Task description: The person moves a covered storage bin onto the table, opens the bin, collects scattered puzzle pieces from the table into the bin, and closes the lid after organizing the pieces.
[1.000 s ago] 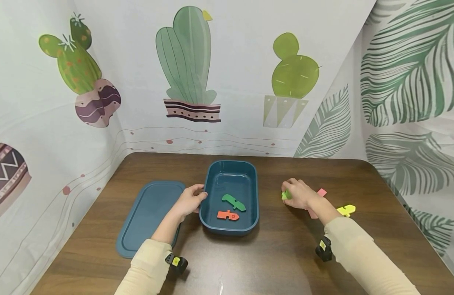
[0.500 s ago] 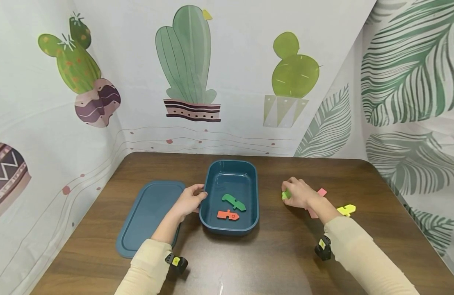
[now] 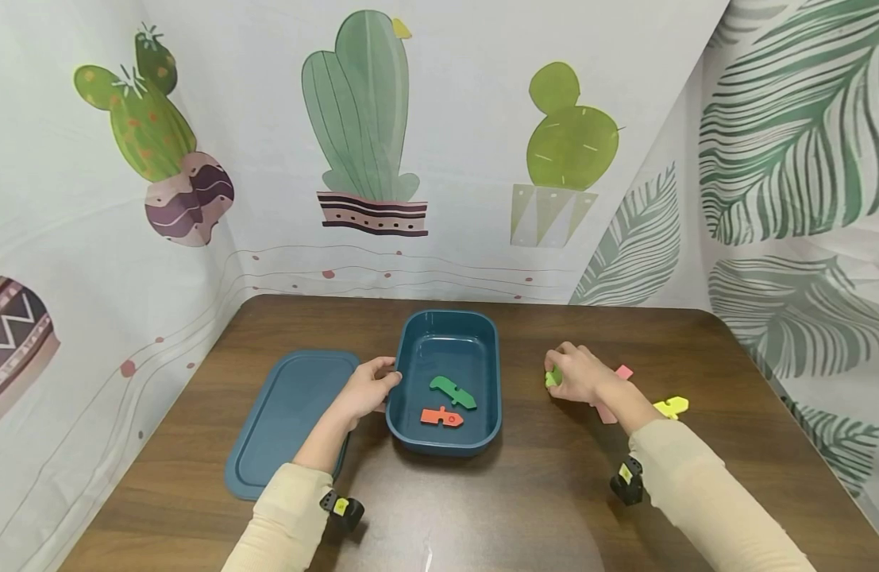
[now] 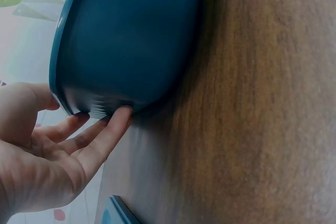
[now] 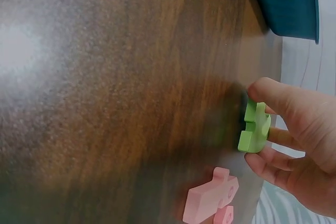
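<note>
My left hand holds the left side of a dark blue plastic box. In the left wrist view, its thumb is at the rim and its fingertips lie against the ribbed outer wall. A green notched piece and an orange pointed piece lie inside the box. On the right, my right hand pinches a light green notched piece between thumb and fingers, at the tabletop. Pink notched pieces lie beside that hand, partly covered by the forearm in the head view.
A flat blue lid rests left of the box, partly under the left forearm. A yellow piece lies right of the right wrist. The brown wooden table meets a patterned cloth backdrop behind.
Almost nothing differs. Both hands stay in place, the left at the box and the right on the light green piece.
</note>
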`<state>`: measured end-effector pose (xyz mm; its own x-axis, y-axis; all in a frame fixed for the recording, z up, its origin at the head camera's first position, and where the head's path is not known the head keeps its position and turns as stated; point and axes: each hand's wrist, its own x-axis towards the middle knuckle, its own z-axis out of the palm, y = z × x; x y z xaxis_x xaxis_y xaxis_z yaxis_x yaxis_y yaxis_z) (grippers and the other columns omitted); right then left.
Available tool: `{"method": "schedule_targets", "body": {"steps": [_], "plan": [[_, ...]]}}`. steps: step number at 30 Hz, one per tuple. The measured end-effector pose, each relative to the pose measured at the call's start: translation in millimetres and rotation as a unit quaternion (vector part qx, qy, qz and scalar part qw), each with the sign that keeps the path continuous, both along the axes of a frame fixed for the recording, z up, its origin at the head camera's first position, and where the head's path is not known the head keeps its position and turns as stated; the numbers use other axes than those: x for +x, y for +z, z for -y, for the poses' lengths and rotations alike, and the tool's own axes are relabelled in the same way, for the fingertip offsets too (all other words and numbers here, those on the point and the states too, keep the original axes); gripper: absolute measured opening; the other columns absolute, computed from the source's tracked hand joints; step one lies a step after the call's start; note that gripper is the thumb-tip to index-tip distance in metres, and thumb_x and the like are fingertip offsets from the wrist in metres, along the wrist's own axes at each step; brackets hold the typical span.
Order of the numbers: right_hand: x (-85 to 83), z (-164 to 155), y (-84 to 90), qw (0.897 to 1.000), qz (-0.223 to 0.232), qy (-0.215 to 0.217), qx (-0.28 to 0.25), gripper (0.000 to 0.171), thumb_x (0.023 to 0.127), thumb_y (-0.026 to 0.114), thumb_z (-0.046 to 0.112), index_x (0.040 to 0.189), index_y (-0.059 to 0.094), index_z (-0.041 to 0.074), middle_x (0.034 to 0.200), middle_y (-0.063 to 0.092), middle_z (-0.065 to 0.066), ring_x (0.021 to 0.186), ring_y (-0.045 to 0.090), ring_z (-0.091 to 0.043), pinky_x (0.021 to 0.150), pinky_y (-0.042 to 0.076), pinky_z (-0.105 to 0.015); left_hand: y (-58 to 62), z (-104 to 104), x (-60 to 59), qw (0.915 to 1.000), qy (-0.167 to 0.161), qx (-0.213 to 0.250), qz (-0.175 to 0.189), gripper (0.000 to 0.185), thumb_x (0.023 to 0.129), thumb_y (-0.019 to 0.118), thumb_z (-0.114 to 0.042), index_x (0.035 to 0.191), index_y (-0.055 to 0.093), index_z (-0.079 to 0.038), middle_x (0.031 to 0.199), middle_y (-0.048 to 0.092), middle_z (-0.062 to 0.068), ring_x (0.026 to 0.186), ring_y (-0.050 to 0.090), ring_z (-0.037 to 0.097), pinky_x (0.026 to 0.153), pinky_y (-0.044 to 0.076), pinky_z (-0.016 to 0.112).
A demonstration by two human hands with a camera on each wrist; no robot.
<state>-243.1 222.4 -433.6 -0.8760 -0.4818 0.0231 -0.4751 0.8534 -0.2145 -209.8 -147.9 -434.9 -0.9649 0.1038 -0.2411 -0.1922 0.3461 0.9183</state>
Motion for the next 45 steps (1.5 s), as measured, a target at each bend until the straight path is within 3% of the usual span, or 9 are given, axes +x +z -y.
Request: {"method": "schedule_targets", "body": {"steps": [16, 24, 45], "plan": [[-1.5, 3.5, 10.7, 0.999, -0.033, 0.032, 0.003, 0.026, 0.07, 0.073, 0.019, 0.089, 0.057, 0.01, 0.103, 0.055, -0.018, 0.091, 0.052, -0.038, 0.076, 0.045, -0.045, -0.8, -0.1, -0.5, 1.0, 0.002, -0.009, -0.001, 0.043, 0.093, 0.052, -0.016, 0.134, 0.044, -0.006, 0.125, 0.054, 0.016, 0.089, 0.062, 0.025, 0.068, 0.056, 0.04], [-0.8, 8.6, 21.3, 0.999, -0.028, 0.036, 0.011, 0.025, 0.071, 0.072, 0.018, 0.09, 0.057, 0.01, 0.103, 0.054, -0.017, 0.09, 0.051, -0.037, 0.071, 0.045, -0.041, 0.9, -0.6, 0.6, 1.0, 0.002, -0.008, -0.001, 0.042, 0.093, 0.052, -0.016, 0.133, 0.044, -0.006, 0.124, 0.054, 0.016, 0.09, 0.062, 0.026, 0.068, 0.056, 0.04], [-9.5, 20.6, 42.7, 0.996, -0.067, 0.045, 0.025, 0.027, 0.068, 0.073, 0.02, 0.089, 0.058, 0.011, 0.102, 0.055, -0.016, 0.087, 0.051, -0.035, 0.072, 0.045, -0.041, -3.6, 0.4, -2.1, 1.0, -0.002, -0.005, -0.001, 0.042, 0.093, 0.052, -0.017, 0.133, 0.045, -0.006, 0.125, 0.054, 0.016, 0.089, 0.063, 0.025, 0.068, 0.056, 0.04]]}}
